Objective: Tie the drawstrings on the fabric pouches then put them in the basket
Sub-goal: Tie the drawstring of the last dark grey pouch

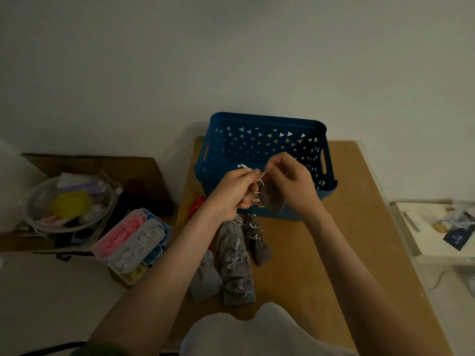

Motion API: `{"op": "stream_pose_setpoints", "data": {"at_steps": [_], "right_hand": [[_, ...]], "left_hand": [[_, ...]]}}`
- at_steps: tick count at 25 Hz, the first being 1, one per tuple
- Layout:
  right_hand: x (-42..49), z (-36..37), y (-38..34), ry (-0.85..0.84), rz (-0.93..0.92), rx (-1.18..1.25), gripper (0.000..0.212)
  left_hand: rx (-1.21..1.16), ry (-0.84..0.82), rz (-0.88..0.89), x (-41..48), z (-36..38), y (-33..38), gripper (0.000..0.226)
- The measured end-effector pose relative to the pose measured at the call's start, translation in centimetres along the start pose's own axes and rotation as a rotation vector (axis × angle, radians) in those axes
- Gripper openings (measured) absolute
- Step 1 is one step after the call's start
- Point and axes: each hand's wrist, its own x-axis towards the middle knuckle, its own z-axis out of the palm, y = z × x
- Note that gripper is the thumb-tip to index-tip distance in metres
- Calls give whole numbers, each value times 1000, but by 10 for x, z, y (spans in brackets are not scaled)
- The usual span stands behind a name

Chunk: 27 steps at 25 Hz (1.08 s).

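1. The fingers (253, 173) of the left hand (231, 195) and of the right hand (291, 181) are curled into tight pinches. Each holds a strand of the white drawstring (247, 168) at the centre of the frame.
2. The dark grey pouch (274, 199) hangs in the air from that drawstring, just under the right hand and in front of the near wall of the blue basket (264, 140).
3. Its gathered mouth points up and left toward the fingers and its closed bottom points down and right, so its long axis runs on a steep slant.
4. The step in hand looks like the tying. The strands are drawn up, but the fingers hide whether a knot has formed.
5. The next move, as I judge it, calls for pulling the strands snug, then lifting the pouch over the near rim and dropping it in.
6. Below centre, more grey pouches (235, 255) lie close together on the tabletop (321, 253). Their long axes run roughly up and down the frame.
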Motion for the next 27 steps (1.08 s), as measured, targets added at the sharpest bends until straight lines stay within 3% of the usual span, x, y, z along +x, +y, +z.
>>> {"op": "stream_pose_setpoints", "data": {"at_steps": [3, 8, 12, 18, 24, 27], "right_hand": [[5, -3, -1, -6, 57, 176, 9], [-1, 0, -3, -276, 227, 272, 20], [1, -3, 0, -311, 296, 266, 8], [1, -2, 1, -331, 402, 464, 23], [3, -1, -6, -360, 414, 395, 42], [2, -3, -7, -339, 289, 243, 21]], "left_hand": [[7, -39, 68, -1, -1, -1, 23], [-84, 37, 167, 4, -1, -3, 18], [-78, 92, 203, 6, -6, -8, 17], [-84, -38, 198, 6, -17, -5, 21], [294, -52, 310, 2, -23, 9, 7], [789, 93, 545, 1, -23, 15, 3]]}}
